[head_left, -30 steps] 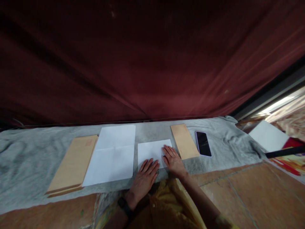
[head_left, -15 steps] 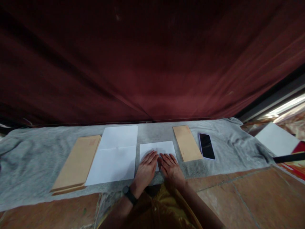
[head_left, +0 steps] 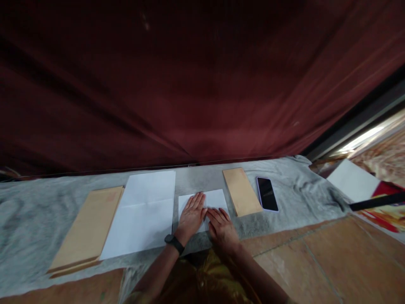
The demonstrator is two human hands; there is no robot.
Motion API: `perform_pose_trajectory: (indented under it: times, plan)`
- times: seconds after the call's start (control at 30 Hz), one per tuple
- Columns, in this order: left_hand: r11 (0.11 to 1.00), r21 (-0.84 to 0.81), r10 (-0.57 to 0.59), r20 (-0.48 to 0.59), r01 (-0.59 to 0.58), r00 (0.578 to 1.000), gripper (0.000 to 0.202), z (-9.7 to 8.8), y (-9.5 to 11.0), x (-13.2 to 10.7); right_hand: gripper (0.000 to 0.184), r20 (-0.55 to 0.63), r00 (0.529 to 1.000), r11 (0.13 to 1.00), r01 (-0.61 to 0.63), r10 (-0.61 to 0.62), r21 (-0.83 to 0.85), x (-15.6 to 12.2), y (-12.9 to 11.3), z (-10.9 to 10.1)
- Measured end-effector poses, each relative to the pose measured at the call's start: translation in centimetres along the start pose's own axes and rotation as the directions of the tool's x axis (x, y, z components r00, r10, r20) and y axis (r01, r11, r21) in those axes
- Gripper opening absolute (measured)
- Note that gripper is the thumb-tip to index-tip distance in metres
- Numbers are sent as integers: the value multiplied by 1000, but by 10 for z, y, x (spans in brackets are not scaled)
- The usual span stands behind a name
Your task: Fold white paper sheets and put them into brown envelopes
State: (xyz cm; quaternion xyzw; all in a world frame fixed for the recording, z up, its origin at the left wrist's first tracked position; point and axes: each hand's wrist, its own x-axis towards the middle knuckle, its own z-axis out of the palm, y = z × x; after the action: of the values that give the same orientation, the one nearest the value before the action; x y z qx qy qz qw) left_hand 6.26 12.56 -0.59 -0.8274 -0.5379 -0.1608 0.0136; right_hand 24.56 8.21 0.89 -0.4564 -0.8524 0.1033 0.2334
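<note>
A folded white sheet of paper [head_left: 217, 197] lies on the grey cloth, partly covered by my hands. My left hand [head_left: 190, 214] rests flat on its left half, fingers outstretched, with a dark watch on the wrist. Pressed to its lower right part is my right hand [head_left: 222, 228], its fingers stretched out and angled to the left. The fingertips of the right hand come close to the left thumb. Left of the paper is a stack of larger white sheets [head_left: 142, 211] with a crease across the top one. A brown envelope [head_left: 242, 192] lies to the right.
A stack of brown envelopes [head_left: 90, 228] lies at the left. A phone [head_left: 267, 194] with a dark screen is right of the single envelope. The grey cloth [head_left: 300, 194] lies over tiled floor [head_left: 303, 257], and a dark red curtain [head_left: 196, 84] hangs behind.
My left hand has slid farther up the folded paper, while the right has shifted lower, its fingers turning leftward. The whole view has tilted slightly, moving things left.
</note>
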Motion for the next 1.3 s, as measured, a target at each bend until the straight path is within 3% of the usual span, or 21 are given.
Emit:
perform_pose_trajectory:
  times: [0.13,0.5,0.7,1.07,1.3]
  plan:
    - [1000,-13,-10,-20,10,1000,49,-4,3,-6,44,23,1000,1000,-8,8,8,-1,1,0]
    - [995,-63,76,32,-74,997,39,-29,30,-66,43,65,998,1000,8,-8,4,4,14,6]
    - [991,-71,117,39,-114,992,38,-27,32,-72,43,168,980,994,112,-107,-19,25,19,4]
    - [990,-112,88,21,-85,996,40,-32,34,-70,43,123,990,987,86,-69,-138,57,24,15]
    - [988,-127,88,-3,-88,996,39,-32,34,-70,46,181,971,982,172,-154,-84,36,25,5]
